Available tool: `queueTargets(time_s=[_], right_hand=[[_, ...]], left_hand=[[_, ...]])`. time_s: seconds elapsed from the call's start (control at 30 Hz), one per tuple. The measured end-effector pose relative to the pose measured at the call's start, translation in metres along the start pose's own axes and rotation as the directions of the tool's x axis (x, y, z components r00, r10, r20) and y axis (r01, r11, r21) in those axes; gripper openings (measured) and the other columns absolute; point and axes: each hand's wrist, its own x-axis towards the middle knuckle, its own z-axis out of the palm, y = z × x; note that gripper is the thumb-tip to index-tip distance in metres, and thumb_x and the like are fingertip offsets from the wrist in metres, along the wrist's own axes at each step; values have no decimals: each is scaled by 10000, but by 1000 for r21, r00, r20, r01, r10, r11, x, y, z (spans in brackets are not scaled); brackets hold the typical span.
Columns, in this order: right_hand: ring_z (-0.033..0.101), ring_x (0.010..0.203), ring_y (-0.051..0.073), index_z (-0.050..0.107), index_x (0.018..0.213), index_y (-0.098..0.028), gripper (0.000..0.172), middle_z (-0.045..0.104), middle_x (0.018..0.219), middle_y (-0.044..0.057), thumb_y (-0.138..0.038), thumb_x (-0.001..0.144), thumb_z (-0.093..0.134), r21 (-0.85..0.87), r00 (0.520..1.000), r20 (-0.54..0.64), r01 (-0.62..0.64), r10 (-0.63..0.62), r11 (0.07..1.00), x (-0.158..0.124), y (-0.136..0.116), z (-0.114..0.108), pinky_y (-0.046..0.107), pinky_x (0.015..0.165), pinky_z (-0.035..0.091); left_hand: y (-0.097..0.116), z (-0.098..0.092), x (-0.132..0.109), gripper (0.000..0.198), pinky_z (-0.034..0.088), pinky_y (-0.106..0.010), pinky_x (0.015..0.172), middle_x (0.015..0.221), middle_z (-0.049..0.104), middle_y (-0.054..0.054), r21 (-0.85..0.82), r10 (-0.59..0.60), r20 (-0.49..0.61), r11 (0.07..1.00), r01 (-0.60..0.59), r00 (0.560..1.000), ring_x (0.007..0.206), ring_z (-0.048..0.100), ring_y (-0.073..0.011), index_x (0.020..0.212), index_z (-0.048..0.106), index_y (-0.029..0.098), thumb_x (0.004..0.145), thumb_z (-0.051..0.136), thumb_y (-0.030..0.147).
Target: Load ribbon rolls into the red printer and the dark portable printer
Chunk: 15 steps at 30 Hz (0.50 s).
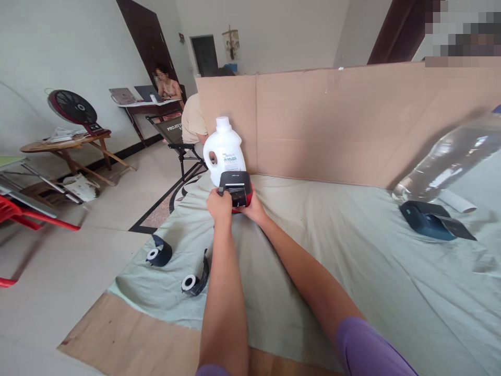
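Observation:
Both hands are on a small black-and-red label printer [239, 189], held upright in front of a white detergent jug [224, 141]. My left hand [219, 205] is closed at its left front edge, with the thumb over the front. My right hand [256, 209] wraps the right side and lower edge; part of its fingers is hidden behind the printer. The jug stands capped, its lower part covered by the printer. Nearer my left forearm, two black rolls with white cores lie on the cloth: one roll [164, 254] to the left, another roll [200, 282] closer to the arm.
A pale green cloth [313, 292] covers the table. Along its back stands a cardboard panel [313, 125]. At right lie a dark blue device [425, 222] with its flap out, a white paper tube [457, 201] and a large clear bottle [442, 156]. People sit beyond the table.

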Motion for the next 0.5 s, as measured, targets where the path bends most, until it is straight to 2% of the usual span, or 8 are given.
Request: queueTargets(time_s=[0.17, 0.3, 0.37, 0.5], right_hand=[[504, 1377, 310, 167, 1598, -247, 1351, 509, 1512, 106, -372, 510, 959, 158, 994, -105, 21, -4, 987, -1, -13, -22, 487, 1201, 355], [523, 1353, 310, 176, 1598, -299, 1323, 537, 1487, 77, -339, 526, 950, 192, 987, -161, 44, -13, 980, -6, -32, -49, 538, 1194, 357], [530, 1345, 309, 169, 1598, -313, 1304, 539, 1484, 73, -367, 545, 937, 184, 978, -203, 74, -35, 980, -12, -46, -67, 556, 1197, 343], [469, 1406, 304, 129, 1608, -276, 1284, 458, 1548, 105, -447, 595, 899, 83, 957, -279, 109, -82, 991, -42, -85, -117, 534, 1220, 304]], left_hand=[[26, 8, -26, 334, 507, -456, 920, 1085, 759, -138, 55, 72, -6, 996, -71, 997, 1087, 679, -362, 1158, 725, 199, 872, 571, 278], [42, 18, -49, 326, 514, -428, 923, 1074, 770, -110, -82, 166, -55, 982, -170, 985, 1059, 691, -328, 1139, 750, 229, 880, 578, 326], [52, 22, -61, 342, 509, -413, 956, 1081, 770, -113, -170, 283, -85, 941, -294, 955, 1059, 695, -307, 1155, 756, 214, 892, 568, 327], [77, 29, -94, 354, 482, -402, 1056, 1157, 753, -119, -350, 535, -86, 774, -528, 841, 1122, 686, -281, 1161, 763, 179, 904, 585, 345]])
